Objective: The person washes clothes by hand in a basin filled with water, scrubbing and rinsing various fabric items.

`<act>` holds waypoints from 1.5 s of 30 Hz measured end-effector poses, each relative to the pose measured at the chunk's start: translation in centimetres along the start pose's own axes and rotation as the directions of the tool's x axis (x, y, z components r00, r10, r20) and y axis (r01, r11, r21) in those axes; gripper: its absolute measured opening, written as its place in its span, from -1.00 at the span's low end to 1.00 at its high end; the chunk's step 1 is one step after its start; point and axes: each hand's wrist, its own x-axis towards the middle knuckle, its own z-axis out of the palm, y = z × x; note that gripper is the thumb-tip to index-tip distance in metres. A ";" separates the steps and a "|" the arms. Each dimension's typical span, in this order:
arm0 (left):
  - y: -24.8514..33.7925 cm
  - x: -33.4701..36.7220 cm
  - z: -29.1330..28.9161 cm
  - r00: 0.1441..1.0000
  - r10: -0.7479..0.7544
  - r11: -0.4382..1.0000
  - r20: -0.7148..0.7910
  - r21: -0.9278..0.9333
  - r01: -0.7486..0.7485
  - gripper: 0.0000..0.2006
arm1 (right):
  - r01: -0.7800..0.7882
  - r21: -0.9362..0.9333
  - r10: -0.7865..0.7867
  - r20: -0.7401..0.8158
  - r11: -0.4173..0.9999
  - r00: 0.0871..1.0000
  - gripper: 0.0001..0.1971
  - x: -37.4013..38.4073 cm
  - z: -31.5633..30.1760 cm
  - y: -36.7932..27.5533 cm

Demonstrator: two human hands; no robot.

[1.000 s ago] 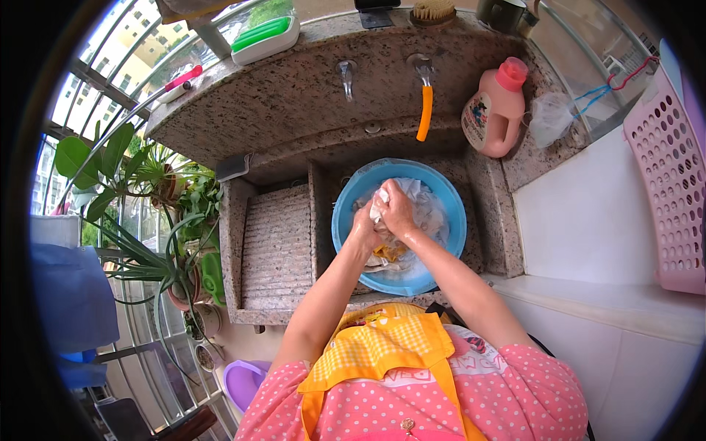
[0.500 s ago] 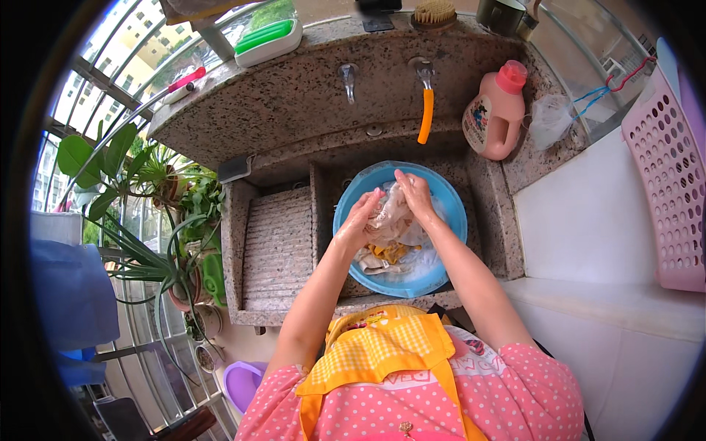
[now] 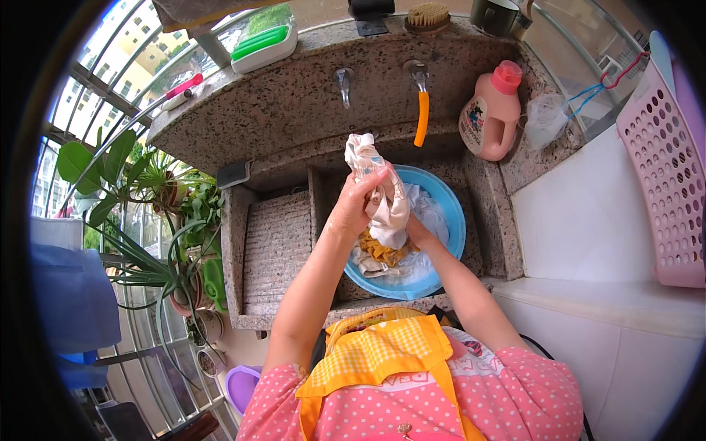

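Lifted above the blue basin (image 3: 457, 213) is a wet, bunched white garment (image 3: 390, 209) with small coloured prints. My left hand (image 3: 354, 206) grips its upper part, thumb across the cloth, and one end flops past the basin's far rim. Lower down, my right hand (image 3: 418, 232) is at the garment's bottom edge; its fingers are hidden behind the cloth, so its hold cannot be seen. In the basin lie a mustard-yellow cloth (image 3: 379, 251), a cream cloth (image 3: 378, 267) and whitish wet fabric (image 3: 426, 213) in sudsy water.
The basin sits in a speckled stone sink, right of a ridged washboard (image 3: 278, 250). An orange hose (image 3: 421, 117) hangs from the right tap. A pink detergent bottle (image 3: 490, 114) stands on the right ledge, near a pink basket (image 3: 665, 176). Potted plants (image 3: 173, 242) are at left.
The white garment has come up out of the basin, stretching toward the far side. My hands, formerly side by side on it, have separated: the left stays high, the right has dropped nearer me.
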 end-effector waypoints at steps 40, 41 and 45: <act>-9.3 -0.2 -8.3 0.849 -0.524 0.784 -0.072 -0.431 0.448 -0.73 | 0.492 -0.740 -0.739 -0.010 0.459 0.674 -0.81 -4.4 12.4 -3.4; -11.5 -1.3 -12.8 0.918 -0.387 0.797 0.087 -0.470 0.380 -0.74 | 0.499 -0.738 -0.761 -0.031 0.455 0.648 -0.82 -4.1 13.5 -2.7; -13.2 -0.1 -8.3 0.771 -0.478 0.876 -0.421 -0.296 0.381 -0.70 | 0.195 -0.736 -0.622 -0.364 0.648 0.693 -0.85 0.5 6.5 -2.1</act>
